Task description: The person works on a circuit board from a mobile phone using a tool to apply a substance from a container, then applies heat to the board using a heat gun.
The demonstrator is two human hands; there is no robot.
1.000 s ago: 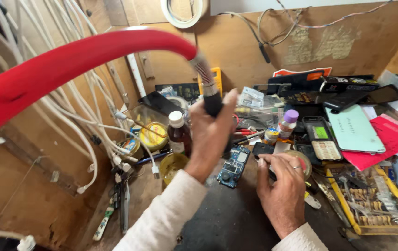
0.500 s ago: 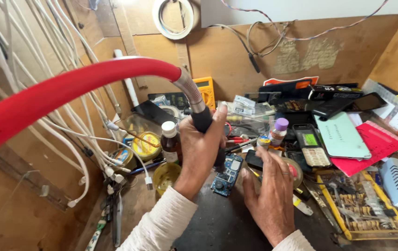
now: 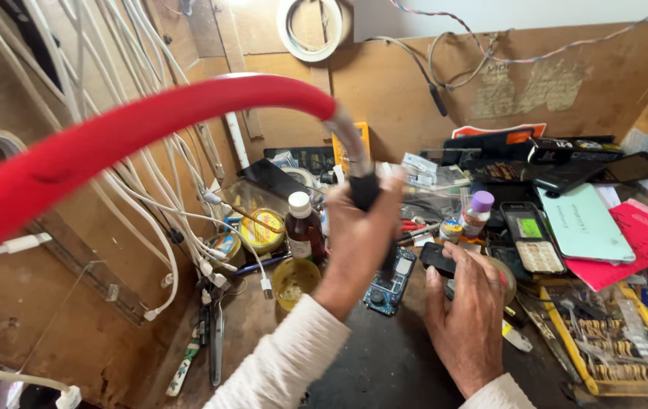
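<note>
Fingers (image 3: 384,198) closed — black handle (image 3: 364,191)

You see a bright red hose (image 3: 149,129), white cables (image 3: 149,189), a brown bottle (image 3: 305,235) with a white cap, a purple-capped vial (image 3: 477,212), a pale green notebook (image 3: 585,223) over a red folder (image 3: 642,238).

Site: small electronics repair workshop | Evidence: bare circuit board (image 3: 390,282) just below left hand (image 3: 359,235); white cables (image 3: 180,220) hanging left of it; old keypad phone (image 3: 527,238) and parts tray (image 3: 612,341) right of right hand (image 3: 466,322); plywood walls (image 3: 415,98).
</note>
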